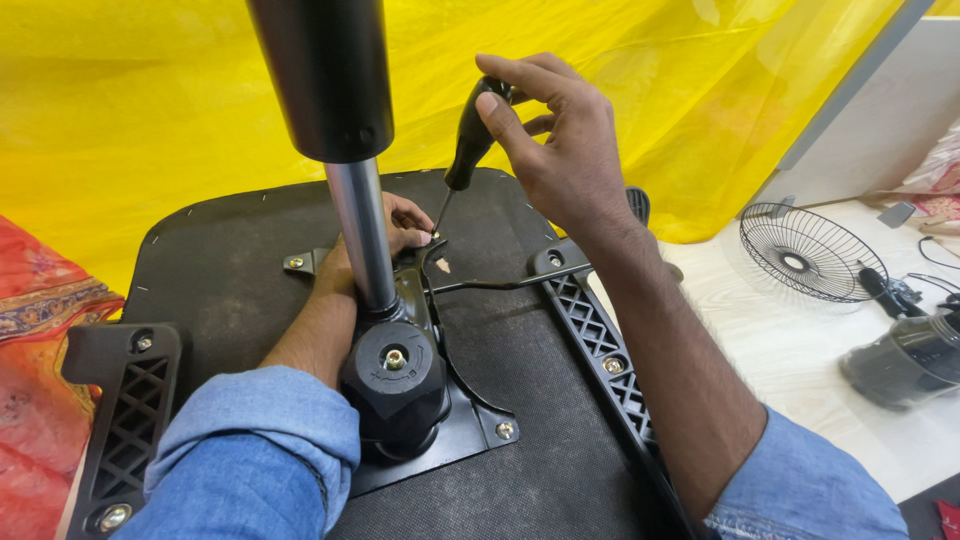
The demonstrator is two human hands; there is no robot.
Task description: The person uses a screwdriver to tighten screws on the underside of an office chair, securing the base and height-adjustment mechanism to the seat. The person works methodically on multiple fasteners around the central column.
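Nearest you, both blue-sleeved forearms reach over the upturned chair seat, its black underside facing up. Between them stands the gas-lift cylinder, rising from the black tilt mechanism bolted to the seat plate.

Your left hand lies behind the cylinder, fingers curled down onto the mechanism's front bracket; the cylinder hides part of it, so what it pinches cannot be told.

Just right of that hand and above it, your right hand is closed around the black handle of a screwdriver. The shaft slants down, its tip at a screw beside the left fingertips.

An armrest bracket runs under your right forearm. Well beyond, right, a wire fan guard rests on the table.
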